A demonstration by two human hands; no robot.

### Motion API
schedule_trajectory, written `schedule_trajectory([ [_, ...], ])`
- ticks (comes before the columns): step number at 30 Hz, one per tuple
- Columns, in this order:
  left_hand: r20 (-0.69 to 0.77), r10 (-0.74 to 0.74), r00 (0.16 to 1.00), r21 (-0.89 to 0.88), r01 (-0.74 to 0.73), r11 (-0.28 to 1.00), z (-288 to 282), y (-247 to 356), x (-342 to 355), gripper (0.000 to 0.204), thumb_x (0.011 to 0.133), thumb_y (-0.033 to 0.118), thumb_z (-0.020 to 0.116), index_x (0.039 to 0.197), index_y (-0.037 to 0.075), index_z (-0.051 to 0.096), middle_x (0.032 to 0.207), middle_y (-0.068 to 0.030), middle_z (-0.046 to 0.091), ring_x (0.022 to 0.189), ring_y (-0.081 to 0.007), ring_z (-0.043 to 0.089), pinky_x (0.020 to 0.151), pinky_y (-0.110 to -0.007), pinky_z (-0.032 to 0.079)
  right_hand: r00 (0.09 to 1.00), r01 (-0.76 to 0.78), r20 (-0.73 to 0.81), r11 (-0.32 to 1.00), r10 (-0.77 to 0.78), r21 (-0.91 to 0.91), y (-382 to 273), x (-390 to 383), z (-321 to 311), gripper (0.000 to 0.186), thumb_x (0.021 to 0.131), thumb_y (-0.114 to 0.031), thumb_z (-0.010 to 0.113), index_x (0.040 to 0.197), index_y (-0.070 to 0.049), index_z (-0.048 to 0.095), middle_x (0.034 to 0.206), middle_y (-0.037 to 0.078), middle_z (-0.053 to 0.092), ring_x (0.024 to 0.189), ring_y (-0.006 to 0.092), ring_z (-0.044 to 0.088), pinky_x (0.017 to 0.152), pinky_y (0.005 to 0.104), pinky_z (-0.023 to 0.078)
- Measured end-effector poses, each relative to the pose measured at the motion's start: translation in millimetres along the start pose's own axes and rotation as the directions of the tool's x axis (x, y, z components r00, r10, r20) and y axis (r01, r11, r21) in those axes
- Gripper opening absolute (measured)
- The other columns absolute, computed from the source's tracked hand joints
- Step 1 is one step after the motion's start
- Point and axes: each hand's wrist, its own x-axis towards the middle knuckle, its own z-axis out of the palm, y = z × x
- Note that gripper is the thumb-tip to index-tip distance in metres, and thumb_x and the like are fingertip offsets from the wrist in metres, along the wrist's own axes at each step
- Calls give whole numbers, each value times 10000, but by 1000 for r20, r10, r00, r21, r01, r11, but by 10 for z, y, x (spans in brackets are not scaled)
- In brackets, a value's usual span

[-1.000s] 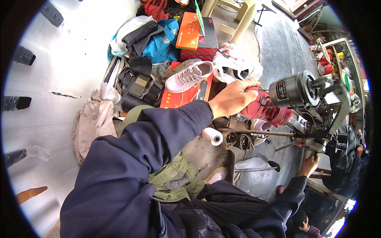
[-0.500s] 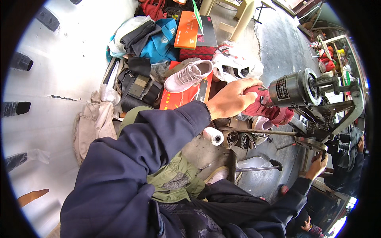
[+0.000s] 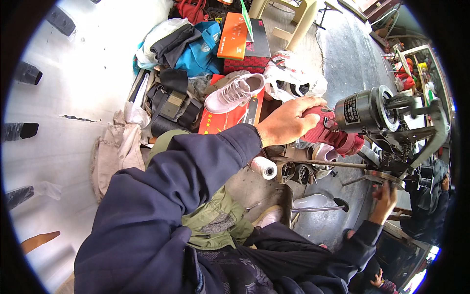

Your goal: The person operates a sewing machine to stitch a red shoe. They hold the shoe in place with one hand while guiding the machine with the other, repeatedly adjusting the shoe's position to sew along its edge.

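My left hand (image 3: 289,122) grips a dark red shoe (image 3: 338,137) and presses it against the arm of a black stitching machine (image 3: 391,147), just below the machine's round motor (image 3: 362,110). My right hand (image 3: 384,198) reaches up from the lower right and holds the rim of the machine's flat hand wheel (image 3: 384,177). A white thread spool (image 3: 264,167) lies below my left wrist. Both arms are in dark blue sleeves.
A white sneaker (image 3: 235,92) rests on a red box behind my left hand, near orange boxes (image 3: 232,36), a white plastic bag (image 3: 293,73), black bags (image 3: 166,105) and beige cloth (image 3: 115,152). Another person in dark clothing (image 3: 433,196) is at the right edge.
My left hand keeps its hold on the red shoe in the same spot. My right hand has shifted slightly along the hand wheel.
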Motion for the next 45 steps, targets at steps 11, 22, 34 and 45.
schedule_trajectory([
  [11,22,-19,1000,-103,21,994,26,34,-44,521,909,109,520,1397,-73,501,1420,-178,530,1286,-224,530,1113,-313,380,909,-377,168,925,380,-54,1014,213,195,119,998,-190,580,974,-74,567,645,24,559,524,139,577,460,272,433],
  [22,-1,1,1000,-35,-1,999,42,-8,-86,508,912,94,534,1391,-71,508,1454,-206,506,1369,-272,475,1171,-342,329,966,15,-256,999,-26,-46,459,431,-408,111,997,-174,600,968,-69,620,630,-18,504,531,85,432,494,264,341],
  [34,-6,22,1000,-62,-22,998,44,-62,-83,501,910,97,547,1385,-61,519,1469,-204,501,1420,-286,425,1202,-352,285,930,-162,334,987,152,1,228,-84,315,248,975,-278,639,949,-35,597,645,43,588,547,154,620,524,282,493],
  [45,5,87,996,30,-87,996,42,-29,-119,491,916,109,542,1389,-21,515,1471,-208,480,1409,-311,431,1198,-382,292,942,-211,-272,977,195,-29,1347,611,-274,117,985,-169,607,981,-53,610,680,21,555,500,103,487,460,267,377],
])
